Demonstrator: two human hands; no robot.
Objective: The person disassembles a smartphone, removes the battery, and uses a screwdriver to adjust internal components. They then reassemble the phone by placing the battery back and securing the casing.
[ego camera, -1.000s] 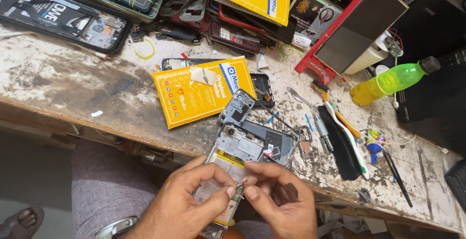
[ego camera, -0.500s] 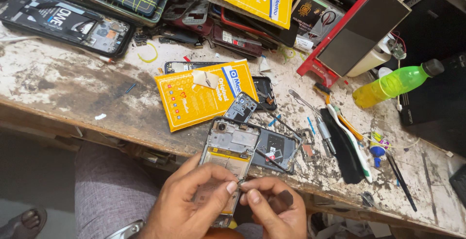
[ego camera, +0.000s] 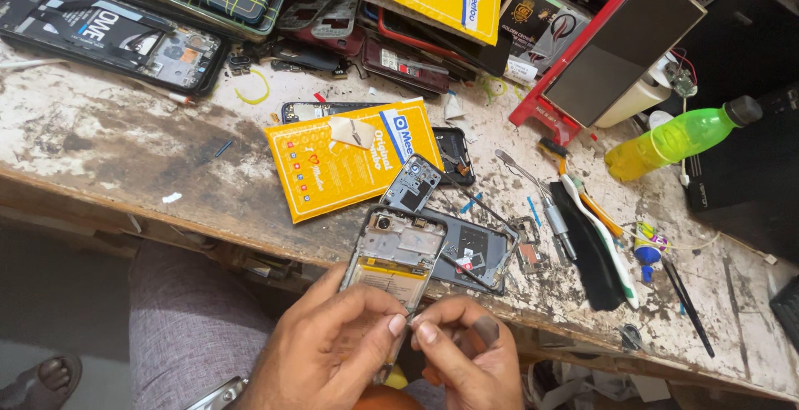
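An opened phone [ego camera: 394, 253] with its back cover off shows a yellow battery and grey inner plates. It leans over the near edge of the workbench [ego camera: 100, 152]. My left hand [ego camera: 325, 343] cups its lower end from the left. My right hand [ego camera: 466, 352] pinches at the phone's bottom edge, thumb and forefinger tips meeting the left thumb. A dark smudge marks one right finger. Whether anything small is between the fingertips cannot be made out.
A dark phone back panel [ego camera: 470, 252] lies just behind the phone, next to a small grey cover piece [ego camera: 412, 183] and a yellow packet [ego camera: 349, 160]. To the right lie a screwdriver [ego camera: 541, 202], a toothbrush [ego camera: 599, 235], a black cloth and a green bottle [ego camera: 682, 139]. Phone parts crowd the back.
The opened phone has shifted slightly towards the bench and stands more upright. Both hands have closed tighter at its bottom edge, fingertips now touching.
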